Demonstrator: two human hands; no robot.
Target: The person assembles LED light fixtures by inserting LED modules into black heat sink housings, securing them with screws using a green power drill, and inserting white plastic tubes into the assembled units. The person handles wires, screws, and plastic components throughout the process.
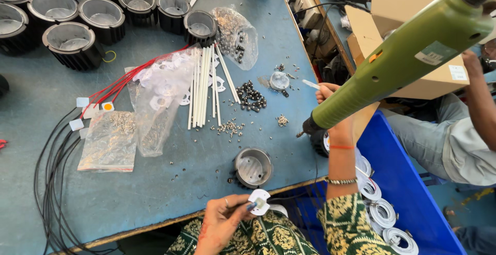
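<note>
1. The left hand is closed in a pinch on a small white round part, held just off the table's near edge, above the lap.
2. The landmark is the open metal cup standing alone near that edge — the white part sits just on the near side of it, almost touching its rim, mouth of the cup facing up.
3. The right hand reaches out past the cup on its right side, wrapped around the lower end of the green power screwdriver.
4. The screwdriver's long body slants up and away to the right; its tip points down-left toward the table — to the upper right of the cup, well apart from the white part.
5. The left hand is the nearer one to the cup.
6. Loose screws lie beyond the cup.
</note>
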